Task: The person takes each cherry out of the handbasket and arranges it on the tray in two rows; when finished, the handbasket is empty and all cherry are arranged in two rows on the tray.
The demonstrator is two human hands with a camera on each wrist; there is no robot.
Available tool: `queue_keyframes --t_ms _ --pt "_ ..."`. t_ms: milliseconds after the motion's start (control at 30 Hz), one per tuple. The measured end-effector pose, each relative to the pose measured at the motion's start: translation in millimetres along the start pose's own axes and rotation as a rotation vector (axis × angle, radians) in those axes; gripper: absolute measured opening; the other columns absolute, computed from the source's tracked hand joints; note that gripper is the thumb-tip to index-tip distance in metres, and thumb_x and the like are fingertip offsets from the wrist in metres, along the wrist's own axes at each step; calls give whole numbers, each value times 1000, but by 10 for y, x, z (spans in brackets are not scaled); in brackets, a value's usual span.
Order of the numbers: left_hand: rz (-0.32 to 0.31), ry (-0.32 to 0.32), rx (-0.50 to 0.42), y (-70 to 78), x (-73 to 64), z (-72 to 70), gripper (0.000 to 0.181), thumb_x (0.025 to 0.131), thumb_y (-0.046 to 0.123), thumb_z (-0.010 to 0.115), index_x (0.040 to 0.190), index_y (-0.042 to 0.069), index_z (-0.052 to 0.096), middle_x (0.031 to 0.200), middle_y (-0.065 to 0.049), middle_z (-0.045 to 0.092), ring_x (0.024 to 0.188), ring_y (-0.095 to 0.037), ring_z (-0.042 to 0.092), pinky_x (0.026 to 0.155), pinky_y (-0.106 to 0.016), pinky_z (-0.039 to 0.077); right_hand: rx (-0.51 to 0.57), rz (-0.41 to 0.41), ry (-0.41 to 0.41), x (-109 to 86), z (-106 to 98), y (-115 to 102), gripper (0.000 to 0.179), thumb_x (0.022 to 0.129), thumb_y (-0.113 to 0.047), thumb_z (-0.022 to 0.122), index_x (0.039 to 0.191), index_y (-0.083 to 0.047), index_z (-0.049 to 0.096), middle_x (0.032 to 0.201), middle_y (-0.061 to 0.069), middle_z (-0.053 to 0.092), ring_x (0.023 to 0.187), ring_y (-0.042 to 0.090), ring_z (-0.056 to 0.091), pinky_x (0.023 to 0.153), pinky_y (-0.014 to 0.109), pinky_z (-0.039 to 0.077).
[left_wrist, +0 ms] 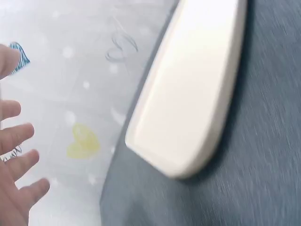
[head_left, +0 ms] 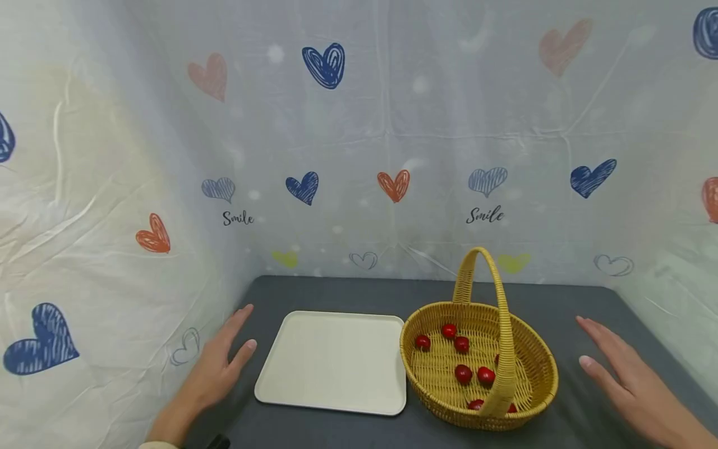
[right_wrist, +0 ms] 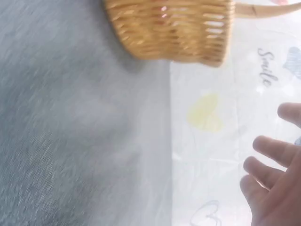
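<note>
A yellow woven basket (head_left: 426,386) with a tall arched handle stands on the dark grey table, and several shiny red fruits (head_left: 463,374), probably cherries, lie in it. Part of the fruit is hidden behind the handle. Directly left of the basket lies a cream rectangular tray (head_left: 336,362) with nothing on it. My left hand (head_left: 215,368) hovers left of the tray, fingers extended and thumb apart, touching nothing. To the right of the basket, my right hand (head_left: 628,374) is held in the air with straight fingers, holding nothing. In the wrist views the fingers of both hands are spread.
A white cloth printed with hearts and "Smile" hangs behind the table (head_left: 348,290) and along both sides. A small black object (head_left: 219,442) shows at the bottom edge, near the left forearm.
</note>
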State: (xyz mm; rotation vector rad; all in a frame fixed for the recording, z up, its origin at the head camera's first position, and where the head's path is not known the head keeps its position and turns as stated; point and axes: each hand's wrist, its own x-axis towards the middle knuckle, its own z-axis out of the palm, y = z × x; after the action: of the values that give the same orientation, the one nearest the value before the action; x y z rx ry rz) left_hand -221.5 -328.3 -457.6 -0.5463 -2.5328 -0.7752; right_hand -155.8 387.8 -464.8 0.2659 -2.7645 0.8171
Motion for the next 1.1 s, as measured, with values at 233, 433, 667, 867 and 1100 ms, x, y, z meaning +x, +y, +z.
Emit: queue_keyframes --t_ms 233,433,667,867,1100 --pt "136 33 -314 247 155 -38 61 108 0 54 168 6 42 167 -15 53 150 -7 53 119 -8 36 44 37 -5 18 -14 -87 66 120 -31 45 178 -17 17 172 37 28 153 64 28 134 66 17" --pt "255 -81 -731 481 313 -21 61 104 -15 38 165 -12 33 167 -30 46 156 -19 51 123 -23 45 111 4 22 55 16 -102 61 120 -27 46 177 -25 23 177 -3 36 137 -28 29 83 -1 34" --pt "334 -143 -908 762 501 60 59 102 -16 35 161 -20 32 167 -26 49 155 -23 53 125 -30 46 275 -81 46 102 143 -127 57 120 -13 39 175 -18 28 155 -44 36 133 -29 39 88 -2 36" --pt "357 -195 -962 965 622 219 56 107 -8 44 160 -20 34 166 -30 47 156 -27 51 126 -37 45 285 20 24 189 344 -164 55 121 -25 38 174 -15 30 151 -34 41 125 -30 38 85 3 40" --pt "289 -311 -983 1241 729 506 57 108 1 56 162 -11 42 164 -33 49 153 -25 54 126 -40 46 399 109 -7 215 530 -177 58 122 -31 34 173 -5 27 161 29 47 120 -31 36 86 5 45"
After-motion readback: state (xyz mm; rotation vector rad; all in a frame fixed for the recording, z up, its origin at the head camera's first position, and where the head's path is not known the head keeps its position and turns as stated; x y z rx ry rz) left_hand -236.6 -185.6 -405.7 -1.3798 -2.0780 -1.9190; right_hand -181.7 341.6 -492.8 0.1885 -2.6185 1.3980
